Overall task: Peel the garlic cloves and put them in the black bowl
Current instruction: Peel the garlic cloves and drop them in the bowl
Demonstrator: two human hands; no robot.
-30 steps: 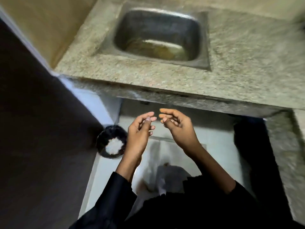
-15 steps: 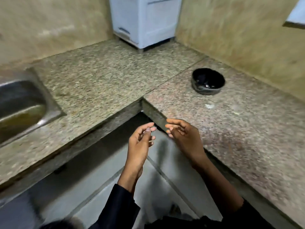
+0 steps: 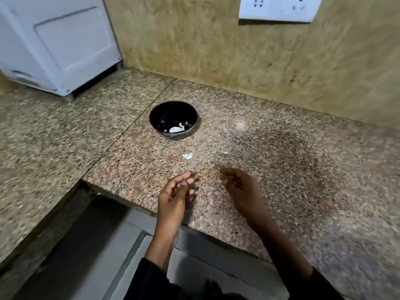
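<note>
On the speckled granite surface [image 3: 281, 169], well back from its front edge, stands the black bowl [image 3: 173, 119], round, glossy and upright, with a few white peeled garlic cloves [image 3: 175, 129] lying at the bottom on its near side. The largest clove is a pale oval whose long axis runs roughly left to right; which end is the tip cannot be told. A scrap of white garlic skin [image 3: 187, 155] lies on the surface just in front of the bowl, and a smaller yellowish bit [image 3: 225, 152] lies to its right. Nearer the edge, the left hand [image 3: 173, 198] is raised with its fingers curled and the thumb meeting the fingertips in a pinch; whether anything sits in that pinch is too blurred to tell. The right hand [image 3: 240, 189] hovers beside it, apart, fingers loosely curled, holding nothing visible. Half a second ago the sink was in sight at the left and the bowl stood far off to the right; now the sink is out of view and the bowl is central, ahead of both hands. A white appliance [image 3: 58, 44] stands in the far left corner.
</note>
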